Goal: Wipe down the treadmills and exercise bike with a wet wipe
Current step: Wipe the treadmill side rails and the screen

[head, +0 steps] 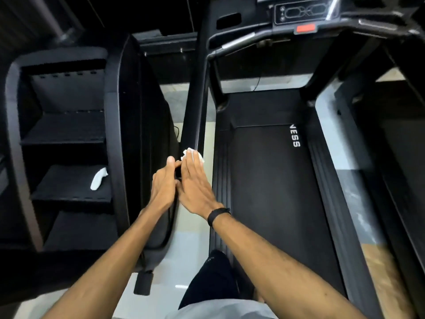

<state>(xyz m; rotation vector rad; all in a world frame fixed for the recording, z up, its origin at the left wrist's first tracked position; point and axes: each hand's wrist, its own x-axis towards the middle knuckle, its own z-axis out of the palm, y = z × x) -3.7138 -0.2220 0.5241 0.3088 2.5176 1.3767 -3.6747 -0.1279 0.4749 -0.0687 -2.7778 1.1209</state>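
Head view: your right hand [195, 180] presses the wet wipe [192, 154] flat on the treadmill rail [195, 107], which runs straight ahead. Your left hand [164, 185] grips the rail just beside it.

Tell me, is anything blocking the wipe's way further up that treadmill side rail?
Nothing visible. The right hand presses the wet wipe on the side rail, which runs bare toward the console. The left hand sits behind, lower down.

The treadmill's upright [195, 107] is glossy black, catching light along its edge. Its belt [276, 192] looks matt and finely textured. The wet wipe [192, 154] is soft, crumpled white cloth-like paper. The floor [161, 284] is smooth and shiny.
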